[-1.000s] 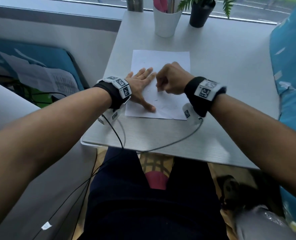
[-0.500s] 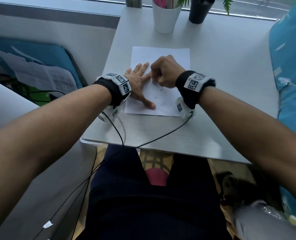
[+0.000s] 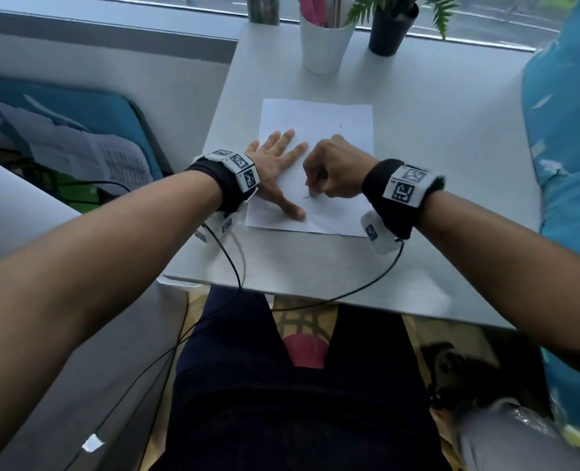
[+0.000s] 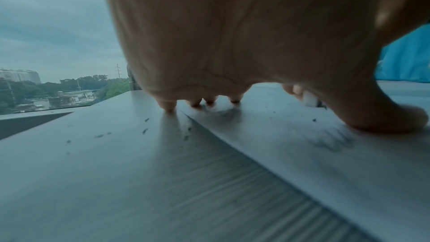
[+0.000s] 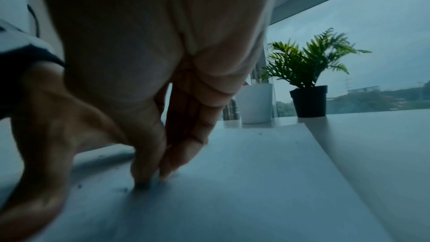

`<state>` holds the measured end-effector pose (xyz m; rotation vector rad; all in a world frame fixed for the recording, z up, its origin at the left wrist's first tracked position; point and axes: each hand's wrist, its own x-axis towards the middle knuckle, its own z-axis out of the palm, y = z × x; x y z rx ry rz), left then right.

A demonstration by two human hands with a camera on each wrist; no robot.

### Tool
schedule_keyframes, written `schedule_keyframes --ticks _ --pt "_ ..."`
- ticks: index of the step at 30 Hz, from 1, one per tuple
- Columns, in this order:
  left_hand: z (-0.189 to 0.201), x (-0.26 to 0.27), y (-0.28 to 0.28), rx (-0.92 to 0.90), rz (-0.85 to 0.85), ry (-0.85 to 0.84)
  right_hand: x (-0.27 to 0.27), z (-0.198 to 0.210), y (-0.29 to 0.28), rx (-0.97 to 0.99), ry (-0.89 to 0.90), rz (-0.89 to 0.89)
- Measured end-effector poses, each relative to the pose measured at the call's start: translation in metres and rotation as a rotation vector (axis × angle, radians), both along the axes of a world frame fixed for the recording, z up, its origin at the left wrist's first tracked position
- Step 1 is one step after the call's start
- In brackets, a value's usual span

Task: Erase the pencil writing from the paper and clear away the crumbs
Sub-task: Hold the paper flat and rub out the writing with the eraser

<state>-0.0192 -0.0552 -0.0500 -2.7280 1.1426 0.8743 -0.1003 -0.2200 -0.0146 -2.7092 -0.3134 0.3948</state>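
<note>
At the table's far edge I see a white cup holding pens; just beside it a black potted fern; loose printed sheets lie off left.

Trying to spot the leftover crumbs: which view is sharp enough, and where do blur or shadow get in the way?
Left wrist view: crumbs show fairly sharply on the table; near foreground streaked. Right wrist view: right hand dark against the window, paper dim and soft. Head view: evenly lit, edges bowed, crumbs too small.
</note>
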Motion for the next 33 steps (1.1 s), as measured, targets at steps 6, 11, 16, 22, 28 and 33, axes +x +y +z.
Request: schedule_keyframes --ticks 6,11,16,22,28,33 --pt "0.0 -0.001 -0.001 -0.023 -0.002 0.012 0.029 0.003 0.006 0.046 -0.128 -0.1" --pt "0.0 -0.001 0.0 -0.006 0.0 0.0 0.0 0.002 0.001 0.015 0.001 -0.023" --pt "0.0 -0.002 -0.001 -0.028 0.011 -0.013 0.031 0.003 0.01 0.05 -0.143 -0.194" --pt "-0.006 0.0 0.001 -0.052 0.012 -0.006 0.022 -0.016 0.007 0.118 -0.129 -0.263" --pt "-0.008 0.001 0.0 -0.056 0.009 -0.008 0.024 -0.018 0.013 0.131 -0.137 -0.259" --pt "-0.007 0.0 0.0 -0.036 0.013 -0.002 0.024 -0.017 0.017 0.131 -0.108 -0.253"
